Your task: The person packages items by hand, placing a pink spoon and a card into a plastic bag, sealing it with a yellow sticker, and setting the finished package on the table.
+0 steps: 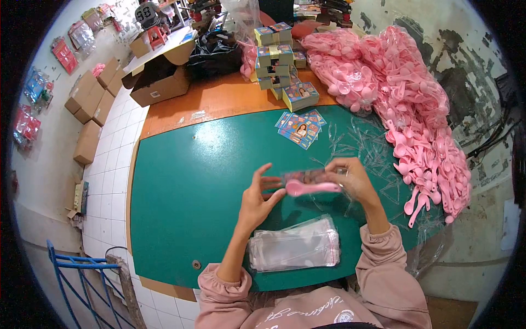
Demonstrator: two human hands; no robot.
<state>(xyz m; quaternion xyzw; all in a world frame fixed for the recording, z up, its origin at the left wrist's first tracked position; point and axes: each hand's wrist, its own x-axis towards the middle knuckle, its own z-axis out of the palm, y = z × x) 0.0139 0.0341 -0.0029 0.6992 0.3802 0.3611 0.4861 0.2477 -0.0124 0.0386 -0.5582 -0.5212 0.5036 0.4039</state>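
Note:
A pink measuring spoon (313, 188) with a dark printed card (304, 175) behind it hangs over the table in a clear plastic bag, slightly blurred. My right hand (353, 178) pinches the bag's right end, by the spoon's handle. At the other end, my left hand (259, 196) has its fingers spread, thumb tip right at the spoon's bowl. Below both hands lies a stack of clear plastic bags (296, 244). Beyond them, several blue printed cards (301, 129) are fanned out on the green tabletop (186, 192).
Pink spoons (433, 148) are heaped along the right side, partly bagged. Clear plastic scraps (367, 148) lie beside them. Bundled card stacks (275, 60) stand at the back, near a cardboard box (160, 86) and a black plastic bag (216, 54). A blue metal frame (85, 266) is at lower left.

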